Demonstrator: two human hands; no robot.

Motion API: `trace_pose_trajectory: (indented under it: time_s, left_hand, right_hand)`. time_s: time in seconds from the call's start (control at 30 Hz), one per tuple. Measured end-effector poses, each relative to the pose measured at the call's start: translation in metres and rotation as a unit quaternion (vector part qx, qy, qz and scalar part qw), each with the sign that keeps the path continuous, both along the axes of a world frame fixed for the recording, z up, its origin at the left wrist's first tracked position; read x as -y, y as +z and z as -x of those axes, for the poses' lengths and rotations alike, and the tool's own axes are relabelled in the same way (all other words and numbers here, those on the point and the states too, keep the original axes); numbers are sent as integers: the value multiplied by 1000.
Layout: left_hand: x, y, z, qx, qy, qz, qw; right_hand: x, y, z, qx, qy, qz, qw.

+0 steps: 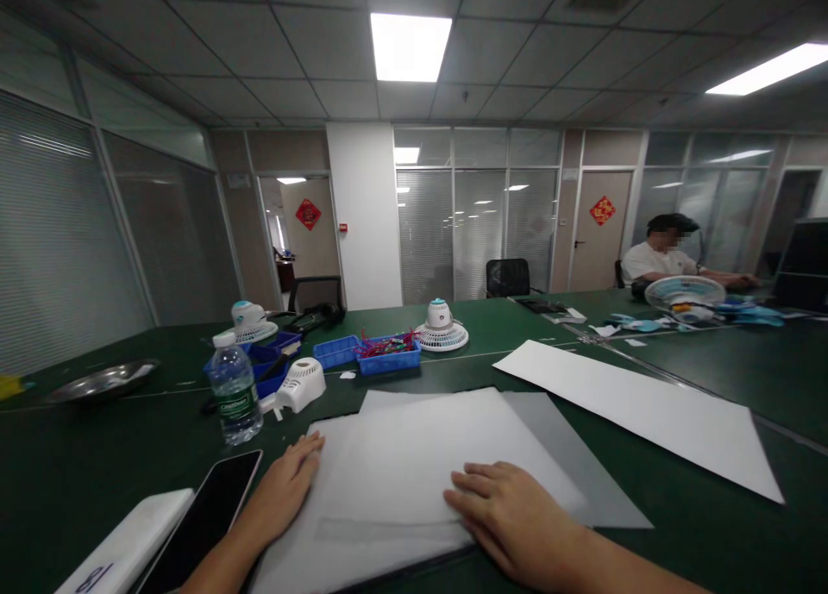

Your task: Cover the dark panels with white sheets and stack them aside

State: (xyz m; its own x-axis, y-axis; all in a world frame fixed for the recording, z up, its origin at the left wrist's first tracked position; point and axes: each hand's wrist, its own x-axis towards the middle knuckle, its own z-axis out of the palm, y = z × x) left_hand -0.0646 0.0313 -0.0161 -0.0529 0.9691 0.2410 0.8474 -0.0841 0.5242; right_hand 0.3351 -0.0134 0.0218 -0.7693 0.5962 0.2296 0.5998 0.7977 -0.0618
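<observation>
In front of me, a large translucent white sheet (388,456) lies on the green table, with dark edges showing along its near and far sides. My left hand (288,482) rests on its left edge, fingers stretched out. Flat on its right part lies my right hand (508,512), fingers spread and holding nothing. A second greyish sheet (575,465) sticks out from beneath on the right. Left of my left hand are a black-screened phone (207,516) and a white slab-like box (129,542) with a handwritten mark.
A water bottle (235,396) stands beyond the phone, near a white plastic housing (302,384). Blue trays (388,363), one holding red wires, and fan parts (441,327) sit farther back. At right lie a long white board (640,413) and a metal strip; a person (666,258) sits beyond.
</observation>
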Motion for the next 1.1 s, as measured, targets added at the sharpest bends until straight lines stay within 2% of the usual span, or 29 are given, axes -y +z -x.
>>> trace_pose_trajectory:
  time_s: [0.17, 0.3, 0.33, 0.37, 0.4, 0.43, 0.47, 0.53, 0.63, 0.73, 0.83, 0.93, 1.03, 1.1]
  left_hand:
    - [2, 5, -6, 25, 9, 10, 1000]
    - [1, 2, -6, 7, 11, 12, 1000]
    - [0, 1, -5, 1, 8, 12, 1000]
    - [-1, 0, -4, -5, 6, 10, 1000]
    - [-1, -2, -3, -8, 5, 8, 1000]
    - [-2, -3, -2, -9, 6, 4, 1000]
    - [-3, -4, -1, -7, 7, -1, 1000]
    - [-5, -5, 1, -4, 7, -8, 1000]
    - [-5, -5, 3, -5, 5, -12, 1000]
    - [-4, -5, 4, -10, 3, -12, 1000]
    - [-3, -6, 4, -15, 4, -6, 1000]
    - [-4, -8, 5, -20, 6, -3, 1000]
    - [-5, -10, 6, -15, 13, -3, 1000]
    - [-5, -11, 7, -9, 13, -3, 1000]
  right_hand:
    - [11, 11, 1, -19, 47, 49, 998]
    - [0, 5, -4, -69, 119, 112, 984]
    - [-11, 1, -11, -92, 95, 107, 985]
    - [-25, -3, -22, -117, 38, 86, 989]
    - [-42, -7, -37, -143, -40, 54, 987]
    - [-60, -11, -57, -153, -164, -4, 974]
    - [-78, -14, -80, -158, -236, -27, 958]
    - [-107, -18, -132, -158, -332, -50, 929]
    - [-126, -22, -203, -133, -468, -40, 873]
    - [-128, -28, -240, -100, -527, -1, 844]
    - [-126, -31, -241, -76, -536, -4, 840]
    - [-123, -26, -220, -63, -532, -48, 843]
    - [-115, -15, -188, -57, -489, -91, 866]
    - [-106, -9, -162, -49, -426, -106, 897]
